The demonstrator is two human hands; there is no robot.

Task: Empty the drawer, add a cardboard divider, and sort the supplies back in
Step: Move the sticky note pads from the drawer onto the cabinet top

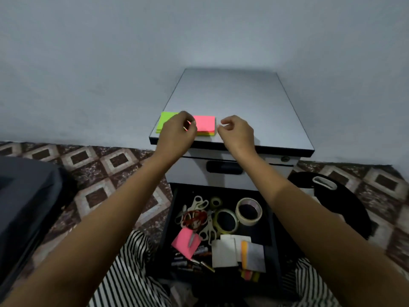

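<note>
On the front of the grey cabinet top (pixel 230 100) lie a green sticky pad (pixel 165 120) and a pink-topped stack of sticky pads (pixel 204 125). My left hand (pixel 177 132) has curled fingers pinching the pink stack's left edge. My right hand (pixel 236 132) hovers just right of the stack, fingers loosely curled, holding nothing I can see. Below, the open black drawer (pixel 271 229) holds scissors (pixel 198 203), a masking tape roll (pixel 249 210), a clear tape roll (pixel 225 220), another pink pad (pixel 183 241), white cards (pixel 223 253) and several markers (pixel 192 261).
A closed upper drawer with a black handle (pixel 223 167) sits under the cabinet top. A black bag (pixel 336 198) lies on the patterned floor to the right, a dark grey object (pixel 24 196) to the left. A plain wall stands behind the cabinet.
</note>
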